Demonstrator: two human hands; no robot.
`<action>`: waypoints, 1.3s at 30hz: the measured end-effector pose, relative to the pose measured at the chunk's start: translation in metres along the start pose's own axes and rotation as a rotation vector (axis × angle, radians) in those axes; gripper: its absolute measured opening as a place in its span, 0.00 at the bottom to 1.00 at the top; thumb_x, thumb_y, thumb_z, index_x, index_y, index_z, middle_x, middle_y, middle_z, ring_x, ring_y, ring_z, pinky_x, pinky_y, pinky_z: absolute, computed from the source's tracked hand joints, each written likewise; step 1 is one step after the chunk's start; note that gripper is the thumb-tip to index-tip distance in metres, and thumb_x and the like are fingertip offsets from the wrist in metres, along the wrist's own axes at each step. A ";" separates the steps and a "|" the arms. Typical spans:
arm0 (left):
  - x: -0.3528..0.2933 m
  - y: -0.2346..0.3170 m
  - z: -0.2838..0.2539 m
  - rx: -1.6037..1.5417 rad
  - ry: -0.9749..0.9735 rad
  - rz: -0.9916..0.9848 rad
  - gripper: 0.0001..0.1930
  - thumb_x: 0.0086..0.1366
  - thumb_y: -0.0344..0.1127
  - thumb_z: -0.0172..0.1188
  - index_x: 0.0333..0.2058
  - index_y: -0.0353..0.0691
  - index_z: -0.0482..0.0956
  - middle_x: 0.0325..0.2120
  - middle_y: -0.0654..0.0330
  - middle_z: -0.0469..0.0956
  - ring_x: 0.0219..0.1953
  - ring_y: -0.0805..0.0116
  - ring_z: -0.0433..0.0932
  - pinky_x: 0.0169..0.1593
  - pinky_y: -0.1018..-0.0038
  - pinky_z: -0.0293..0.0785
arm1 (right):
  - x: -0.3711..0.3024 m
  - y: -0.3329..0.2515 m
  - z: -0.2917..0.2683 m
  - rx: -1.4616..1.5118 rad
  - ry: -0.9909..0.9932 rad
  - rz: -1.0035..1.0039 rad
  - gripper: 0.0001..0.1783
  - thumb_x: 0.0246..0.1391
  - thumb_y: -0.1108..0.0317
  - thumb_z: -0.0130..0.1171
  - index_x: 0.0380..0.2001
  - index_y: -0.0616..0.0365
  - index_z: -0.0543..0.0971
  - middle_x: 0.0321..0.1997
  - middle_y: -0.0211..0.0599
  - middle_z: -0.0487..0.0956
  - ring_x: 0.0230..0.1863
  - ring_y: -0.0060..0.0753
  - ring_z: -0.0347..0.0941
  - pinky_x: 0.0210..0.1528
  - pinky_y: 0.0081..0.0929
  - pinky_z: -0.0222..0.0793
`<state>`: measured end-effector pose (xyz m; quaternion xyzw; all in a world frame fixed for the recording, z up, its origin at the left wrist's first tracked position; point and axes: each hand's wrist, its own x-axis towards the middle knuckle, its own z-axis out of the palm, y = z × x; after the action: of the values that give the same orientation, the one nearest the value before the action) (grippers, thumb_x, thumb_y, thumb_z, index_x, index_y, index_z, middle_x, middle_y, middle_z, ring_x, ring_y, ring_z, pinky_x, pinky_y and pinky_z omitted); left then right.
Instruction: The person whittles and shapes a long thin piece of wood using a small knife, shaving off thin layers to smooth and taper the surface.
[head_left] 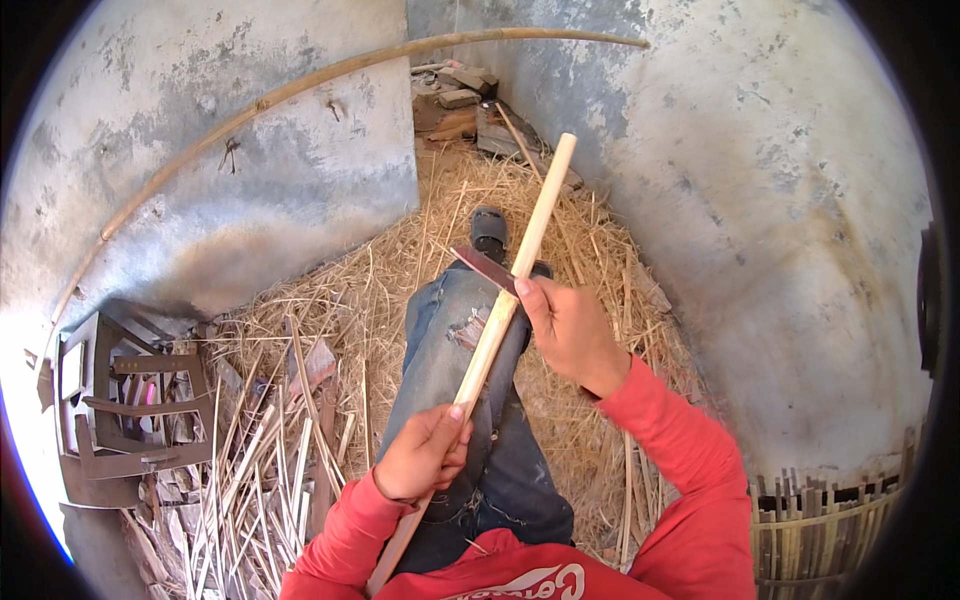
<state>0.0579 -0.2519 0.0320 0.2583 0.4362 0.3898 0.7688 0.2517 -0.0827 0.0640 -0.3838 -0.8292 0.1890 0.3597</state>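
A long pale stick of split bamboo or wood slants across my lap, from low by my left side up to the far right. Around its lower part my left hand is closed. Farther up, my right hand is closed on a knife, its dark flat blade pointing left across the stick. The blade lies against the stick or just over it; its handle is hidden in my fingers. Below the blade the stick's surface looks rough and freshly cut. My jeans are under it, torn at the knee.
Straw-like shavings cover the ground. Split strips pile up at the lower left beside a dark metal frame. A long bent pole leans along the left wall. Bricks lie in the far corner; a slatted basket stands lower right.
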 end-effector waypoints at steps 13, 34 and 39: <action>-0.002 -0.005 0.003 0.030 0.036 0.060 0.21 0.81 0.51 0.42 0.34 0.40 0.68 0.15 0.71 0.56 0.13 0.81 0.52 0.17 0.79 0.49 | -0.003 0.010 -0.021 -0.163 -0.053 0.013 0.28 0.73 0.50 0.47 0.27 0.60 0.81 0.15 0.53 0.73 0.17 0.58 0.72 0.22 0.48 0.65; 0.000 0.012 -0.008 -0.197 -0.166 -0.127 0.23 0.80 0.54 0.42 0.30 0.43 0.66 0.14 0.71 0.54 0.11 0.83 0.49 0.15 0.80 0.43 | 0.060 0.068 -0.052 -0.206 0.253 0.104 0.31 0.74 0.49 0.46 0.28 0.67 0.80 0.15 0.52 0.68 0.15 0.53 0.65 0.22 0.44 0.61; -0.001 0.014 -0.019 -0.315 -0.202 -0.166 0.22 0.80 0.53 0.43 0.31 0.42 0.66 0.15 0.70 0.55 0.11 0.83 0.49 0.15 0.81 0.44 | 0.030 0.031 -0.030 -0.137 0.020 0.108 0.31 0.74 0.49 0.46 0.26 0.66 0.79 0.15 0.54 0.68 0.16 0.57 0.64 0.22 0.43 0.61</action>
<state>0.0357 -0.2434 0.0338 0.1357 0.3101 0.3605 0.8692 0.2762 -0.0389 0.0792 -0.4536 -0.8146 0.1472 0.3302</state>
